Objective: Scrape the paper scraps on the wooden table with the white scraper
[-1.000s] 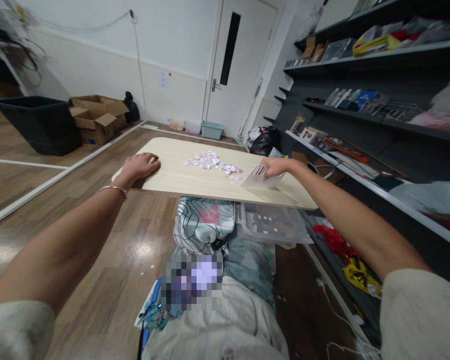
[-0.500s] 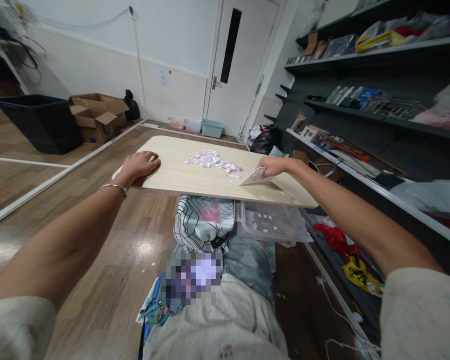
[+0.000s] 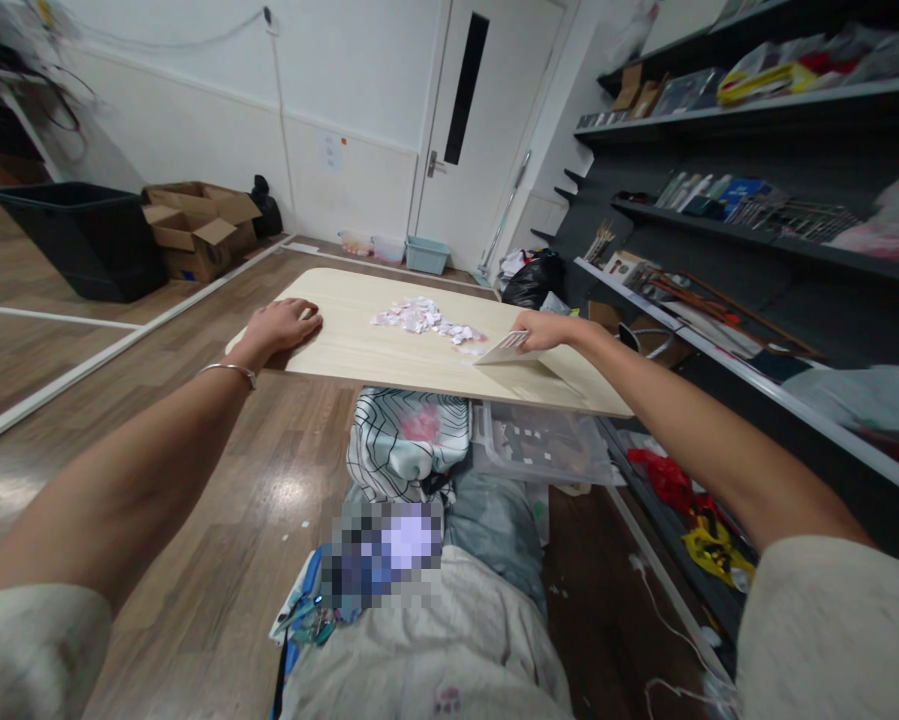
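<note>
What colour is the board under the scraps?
Pale beige; the board shows best in the head view.

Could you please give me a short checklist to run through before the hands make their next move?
1. Right hand grips the slotted pale sheet: ok.
2. Sheet's lower edge presses evenly on the board: cannot tell.
3. Left hand rests on the board, away from the scraps: ok.
4. Paper scraps lie within the board's edges: ok.
5. Floor is free of white bits: not ok, a few lie there.
</note>
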`<state>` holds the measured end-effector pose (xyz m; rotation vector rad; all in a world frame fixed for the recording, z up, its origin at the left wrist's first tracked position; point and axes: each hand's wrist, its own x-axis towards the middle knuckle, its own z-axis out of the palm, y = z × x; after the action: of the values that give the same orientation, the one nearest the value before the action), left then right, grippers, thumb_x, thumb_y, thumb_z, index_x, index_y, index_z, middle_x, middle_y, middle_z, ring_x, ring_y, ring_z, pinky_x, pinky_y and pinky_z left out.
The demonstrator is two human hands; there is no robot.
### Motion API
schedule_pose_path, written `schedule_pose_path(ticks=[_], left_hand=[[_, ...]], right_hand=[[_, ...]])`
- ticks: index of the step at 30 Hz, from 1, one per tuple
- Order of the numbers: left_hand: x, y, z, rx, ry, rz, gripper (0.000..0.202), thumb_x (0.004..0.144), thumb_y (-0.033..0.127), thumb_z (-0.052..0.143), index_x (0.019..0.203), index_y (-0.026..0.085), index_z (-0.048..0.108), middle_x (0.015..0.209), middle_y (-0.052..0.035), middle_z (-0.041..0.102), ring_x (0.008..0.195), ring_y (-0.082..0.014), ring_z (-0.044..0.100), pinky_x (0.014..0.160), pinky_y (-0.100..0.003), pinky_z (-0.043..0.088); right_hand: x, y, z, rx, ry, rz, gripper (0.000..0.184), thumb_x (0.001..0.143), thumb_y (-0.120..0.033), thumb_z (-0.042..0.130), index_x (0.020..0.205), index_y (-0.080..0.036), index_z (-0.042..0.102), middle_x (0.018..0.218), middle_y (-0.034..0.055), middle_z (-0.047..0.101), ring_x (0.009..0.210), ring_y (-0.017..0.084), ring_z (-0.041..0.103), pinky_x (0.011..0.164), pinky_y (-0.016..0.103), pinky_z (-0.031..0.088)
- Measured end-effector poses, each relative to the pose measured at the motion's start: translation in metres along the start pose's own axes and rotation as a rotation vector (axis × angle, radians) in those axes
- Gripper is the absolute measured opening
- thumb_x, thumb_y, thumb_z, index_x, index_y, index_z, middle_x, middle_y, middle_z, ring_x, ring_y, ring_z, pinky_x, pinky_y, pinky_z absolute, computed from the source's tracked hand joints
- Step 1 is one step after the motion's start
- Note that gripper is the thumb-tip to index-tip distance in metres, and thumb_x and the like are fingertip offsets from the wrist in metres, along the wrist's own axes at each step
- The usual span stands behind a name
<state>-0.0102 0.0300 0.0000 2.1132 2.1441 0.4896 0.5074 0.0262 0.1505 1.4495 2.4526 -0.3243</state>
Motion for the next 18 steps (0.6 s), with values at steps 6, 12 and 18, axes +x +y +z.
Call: schedule_pose_path(ticks=[6, 12, 18], left_hand=[[0.000, 0.000, 0.004, -0.013, 0.001, 0.017, 0.070, 0.109, 0.056, 0.051, 0.161, 0.018, 0.080, 0.176, -0.0222, 0.069, 0.159, -0.0472, 0.065, 0.125, -0.057, 0.055], [-0.004, 0.005, 0.004, -0.022, 0.048, -0.007, 0.067, 0.106, 0.056, 0.053, 0.158, 0.027, 0.083, 0.164, -0.0172, 0.079, 0.154, -0.0470, 0.068, 0.124, -0.059, 0.057], [-0.002, 0.004, 0.004, -0.027, 0.040, -0.012, 0.069, 0.105, 0.059, 0.054, 0.158, 0.026, 0.083, 0.167, -0.0167, 0.077, 0.156, -0.0474, 0.067, 0.125, -0.058, 0.056]], right_hand=[[-0.040, 0.033, 0.003, -0.003, -0.019, 0.105, 0.013, 0.062, -0.030, 0.075, 0.070, -0.020, 0.071, 0.075, 0.0003, 0.072, 0.081, 0.023, 0.067, 0.077, 0.030, 0.052], [-0.071, 0.052, 0.010, 0.070, 0.028, 0.208, 0.016, 0.060, -0.030, 0.080, 0.074, -0.020, 0.081, 0.080, 0.0026, 0.080, 0.088, 0.028, 0.074, 0.081, 0.032, 0.057], [-0.046, 0.037, 0.007, 0.111, 0.072, 0.145, 0.028, 0.061, -0.032, 0.080, 0.085, -0.018, 0.089, 0.085, 0.0031, 0.084, 0.091, 0.028, 0.076, 0.081, 0.031, 0.059]])
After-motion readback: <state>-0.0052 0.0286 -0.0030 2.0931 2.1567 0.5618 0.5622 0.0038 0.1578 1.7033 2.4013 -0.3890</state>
